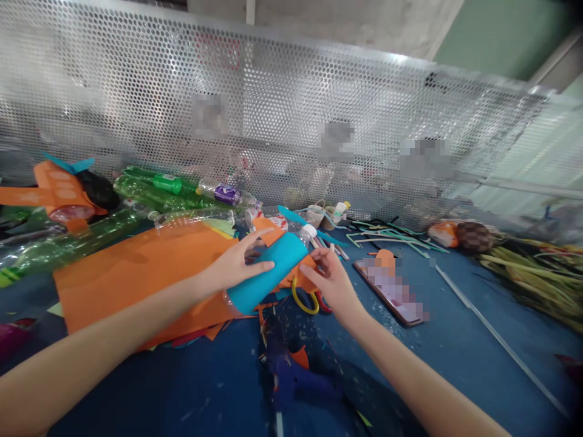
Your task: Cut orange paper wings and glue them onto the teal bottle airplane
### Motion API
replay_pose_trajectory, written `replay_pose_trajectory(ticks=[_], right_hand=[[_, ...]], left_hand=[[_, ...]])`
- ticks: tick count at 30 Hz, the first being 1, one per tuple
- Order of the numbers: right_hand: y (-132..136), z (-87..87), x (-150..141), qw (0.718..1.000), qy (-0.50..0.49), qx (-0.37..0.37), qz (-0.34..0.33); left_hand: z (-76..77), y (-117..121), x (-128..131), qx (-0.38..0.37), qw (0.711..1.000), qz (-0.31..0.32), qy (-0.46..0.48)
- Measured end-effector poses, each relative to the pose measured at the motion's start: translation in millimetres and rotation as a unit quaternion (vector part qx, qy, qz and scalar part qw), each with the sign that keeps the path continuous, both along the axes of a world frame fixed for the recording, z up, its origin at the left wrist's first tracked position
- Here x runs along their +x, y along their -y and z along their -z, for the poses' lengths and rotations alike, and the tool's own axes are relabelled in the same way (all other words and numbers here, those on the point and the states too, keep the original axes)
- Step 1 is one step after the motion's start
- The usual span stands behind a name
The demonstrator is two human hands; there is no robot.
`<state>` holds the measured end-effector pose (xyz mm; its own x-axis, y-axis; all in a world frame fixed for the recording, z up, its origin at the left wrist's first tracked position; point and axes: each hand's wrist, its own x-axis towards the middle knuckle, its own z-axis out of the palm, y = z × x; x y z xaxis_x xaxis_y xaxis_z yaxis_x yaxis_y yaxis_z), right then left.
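Near the middle of the frame we hold a bottle (268, 274) wrapped in blue paper. It is tilted, with its white cap (309, 231) toward the upper right and its base toward the lower left. Our left hand (232, 265) is closed around it, the thumb lying across the blue wrap and the other fingers reaching over the top side. Our right hand (336, 284), just beside the cap end, has a narrow grip, pinching an orange piece (308, 262) between thumb and fingers; we cannot tell whether that piece touches the wrap. A blue strip (291, 215) shows by the bottle's neck, though we cannot tell if it is joined there.

Below the right hand we see the yellow handle (304, 309) of scissors. A glue gun (298, 375) lies at the lower centre on the blue table (182, 388). Orange sheets (132, 285) spread across the left of the frame, partly under our left forearm. Green bottles (150, 187) lie toward the upper left, near an orange model (66, 185) with blue blades.

Right of centre, near our right hand, lies a phone (389, 292). Thin sticks (396, 244) are scattered above it, and dry leaves (531, 276) fill the right edge. A perforated screen (273, 109) crosses the upper frame.
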<state>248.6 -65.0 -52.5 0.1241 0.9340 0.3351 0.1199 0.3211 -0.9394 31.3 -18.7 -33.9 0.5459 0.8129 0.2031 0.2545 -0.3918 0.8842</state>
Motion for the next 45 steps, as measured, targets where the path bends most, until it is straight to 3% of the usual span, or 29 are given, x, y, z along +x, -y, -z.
replay_pose_trajectory(ticks=[5,9,15,25,35,45], right_hand=[[-4,-4.3,7,0.998,-0.047,-0.029,0.004],[-8,2.1,10,0.995,-0.084,-0.057,-0.010],[-9,1.7,9,0.984,-0.148,-0.091,-0.038],[2,-1.6,-4,0.969,-0.199,-0.129,-0.067],[11,-7.8,-10,0.943,-0.270,-0.153,-0.121],[11,-6.8,-10,0.940,-0.259,-0.185,-0.125]], left_hand=[[1.3,1,3,-0.072,0.996,0.017,0.054],[-2.2,5,4,-0.075,0.991,0.050,0.095],[-8.5,6,4,-0.072,0.992,0.014,0.107],[-10.4,18,8,-0.003,0.986,-0.096,0.139],[-24.3,28,6,-0.016,0.985,-0.097,0.142],[-20.3,24,8,-0.024,0.985,-0.096,0.142]])
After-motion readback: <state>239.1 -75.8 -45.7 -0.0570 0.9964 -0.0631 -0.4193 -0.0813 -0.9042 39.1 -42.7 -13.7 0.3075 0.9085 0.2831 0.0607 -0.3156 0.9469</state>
